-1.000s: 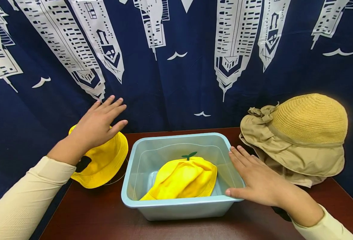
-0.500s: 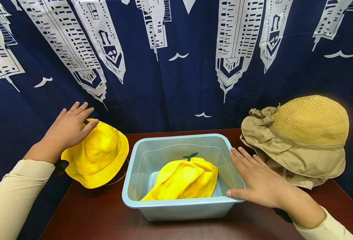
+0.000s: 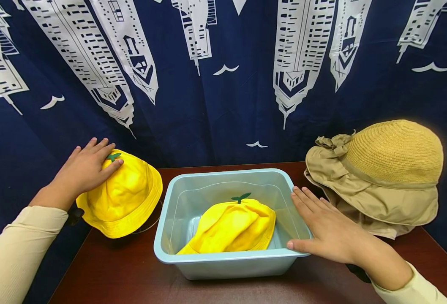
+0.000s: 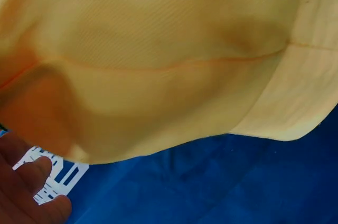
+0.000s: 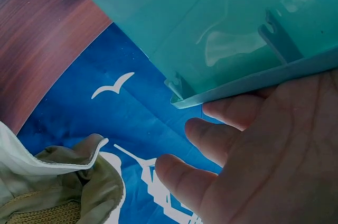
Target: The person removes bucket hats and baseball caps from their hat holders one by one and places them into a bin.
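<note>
A yellow bucket hat (image 3: 132, 198) with a small green sprout on its crown stands at the table's left. My left hand (image 3: 83, 169) lies over the crown's left side, fingers extended beside the sprout. In the left wrist view the hat's brim fills the upper part, with fingertips (image 4: 39, 174) at the lower left. My right hand (image 3: 331, 230) rests along the right rim of a light blue plastic bin (image 3: 231, 256), fingers straight and thumb at the near corner. Inside the bin lies a second yellow hat (image 3: 235, 228), also with a green sprout.
A straw sun hat (image 3: 392, 154) with a beige cloth brim and bow sits at the right, behind my right hand. The dark red-brown table (image 3: 140, 270) ends against a navy curtain (image 3: 238, 109) printed with white buildings and birds.
My left hand has moved left and down, from above the left yellow hat onto its crown's left side. My right hand and the bin have stayed put.
</note>
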Motion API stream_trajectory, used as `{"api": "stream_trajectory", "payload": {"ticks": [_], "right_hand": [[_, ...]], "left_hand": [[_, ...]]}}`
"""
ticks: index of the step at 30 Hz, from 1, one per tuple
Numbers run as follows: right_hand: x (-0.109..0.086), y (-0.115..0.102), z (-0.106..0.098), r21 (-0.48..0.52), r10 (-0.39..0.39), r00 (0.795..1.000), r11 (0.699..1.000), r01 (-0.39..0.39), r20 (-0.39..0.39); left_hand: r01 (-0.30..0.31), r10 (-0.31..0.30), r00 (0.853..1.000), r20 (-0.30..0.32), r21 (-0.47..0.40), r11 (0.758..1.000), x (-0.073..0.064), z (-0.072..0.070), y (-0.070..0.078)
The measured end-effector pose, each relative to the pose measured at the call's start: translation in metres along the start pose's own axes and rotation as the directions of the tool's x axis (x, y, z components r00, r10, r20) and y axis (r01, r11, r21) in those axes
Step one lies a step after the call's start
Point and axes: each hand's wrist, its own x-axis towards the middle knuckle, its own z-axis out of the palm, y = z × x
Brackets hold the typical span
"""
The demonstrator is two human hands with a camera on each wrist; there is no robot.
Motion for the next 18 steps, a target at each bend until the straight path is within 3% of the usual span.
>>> {"api": "stream_trajectory", "payload": {"ticks": [5,18], "right_hand": [[0.0,0.0,0.0,-0.002,-0.003,1.0,1.0,0.003,-0.006],[-0.001,0.001,0.001,0.015,-0.006,1.0,1.0,0.006,-0.005]], "left_hand": [[0.004,-0.004,1.0,0.023,-0.011,1.0,0.0,0.007,-0.001],[-0.015,0.012,0.998,-0.063,-0.04,0.999,-0.002,0.015,0.002]]}}
